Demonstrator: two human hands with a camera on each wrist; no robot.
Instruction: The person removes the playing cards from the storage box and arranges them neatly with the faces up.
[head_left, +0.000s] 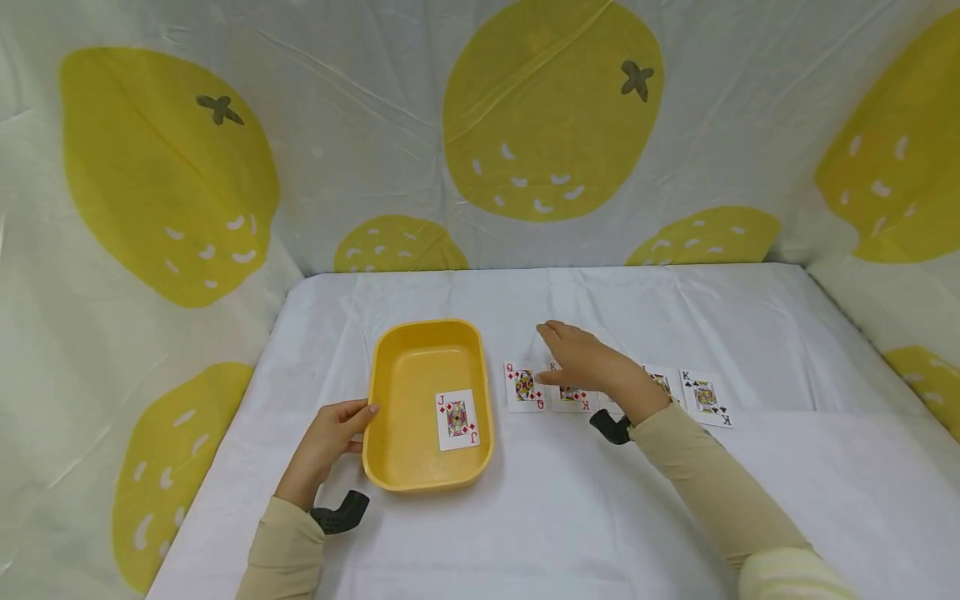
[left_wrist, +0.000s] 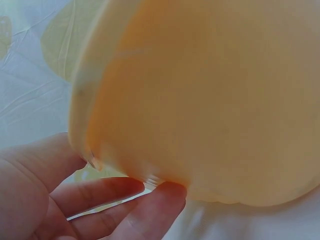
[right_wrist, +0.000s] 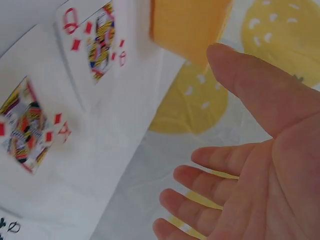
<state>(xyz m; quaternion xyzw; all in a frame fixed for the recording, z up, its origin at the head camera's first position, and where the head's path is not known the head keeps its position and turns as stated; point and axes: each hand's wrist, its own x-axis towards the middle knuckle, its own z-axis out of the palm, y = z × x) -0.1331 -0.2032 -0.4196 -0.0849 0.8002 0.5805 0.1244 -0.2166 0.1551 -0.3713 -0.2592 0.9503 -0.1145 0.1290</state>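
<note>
My left hand (head_left: 326,442) holds the left rim of a yellow plastic tub (head_left: 405,425), thumb on the rim and fingers against the outer wall. In the tub a jack of diamonds (head_left: 457,420) lies face up. Over a row of playing cards hovers my right hand (head_left: 588,358), its fingers extended and its palm bare in the right wrist view. The row starts with a queen of diamonds (head_left: 523,386) beside a king of diamonds (head_left: 572,400). Farther right are a partly covered face card (head_left: 660,377) and a king of clubs (head_left: 705,397). My right hand and forearm hide other cards' faces.
A white cloth (head_left: 540,533) covers the table. Lemon-patterned sheets (head_left: 360,150) rise at its back and sides. Dark wrist mounts (head_left: 341,512) stick out below both hands, and the right one stands close to the card row.
</note>
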